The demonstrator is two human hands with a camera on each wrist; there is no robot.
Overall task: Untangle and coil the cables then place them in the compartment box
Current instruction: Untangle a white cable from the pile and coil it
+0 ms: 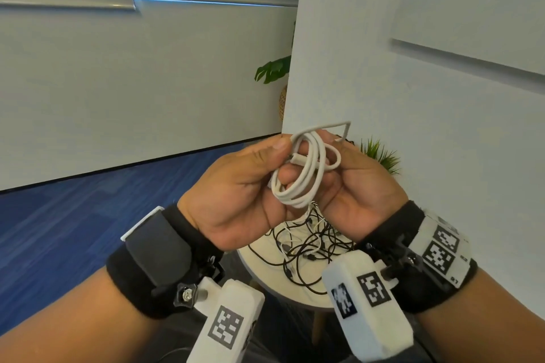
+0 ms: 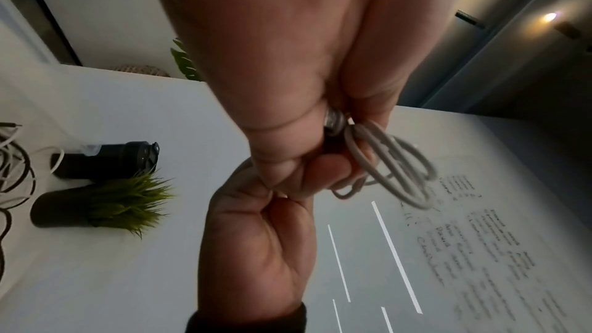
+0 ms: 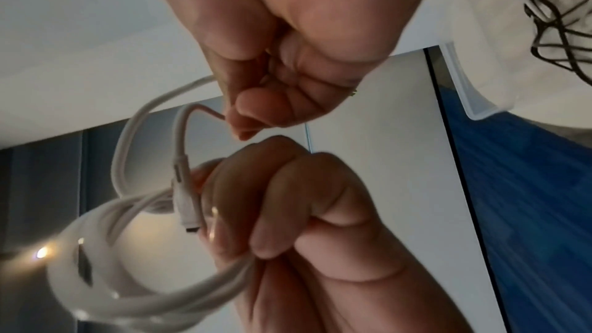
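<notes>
Both hands are raised in front of me with a white cable point(image 1: 300, 177) between them, wound into several loops. My left hand point(image 1: 281, 158) grips the coil, thumb on top and fingers curled through the loops; the coil point(image 2: 394, 169) sticks out past its fingers. One white connector point(image 3: 189, 212) lies against the left fingers. My right hand point(image 1: 339, 166) pinches the cable's loose end, which bends up in a sharp corner point(image 1: 345, 125). The right wrist view shows its fingertips point(image 3: 238, 120) closed on that strand. A tangle of black and white cables point(image 1: 309, 242) lies below on a round table point(image 1: 265, 271).
A small grass plant in a dark pot point(image 2: 105, 204) and a black cylinder point(image 2: 105, 161) stand on the table by the wall. A clear plastic box rim point(image 3: 461, 85) shows beside the tangle. A white wall point(image 1: 442, 156) rises on the right, and blue carpet point(image 1: 73, 215) lies on the left.
</notes>
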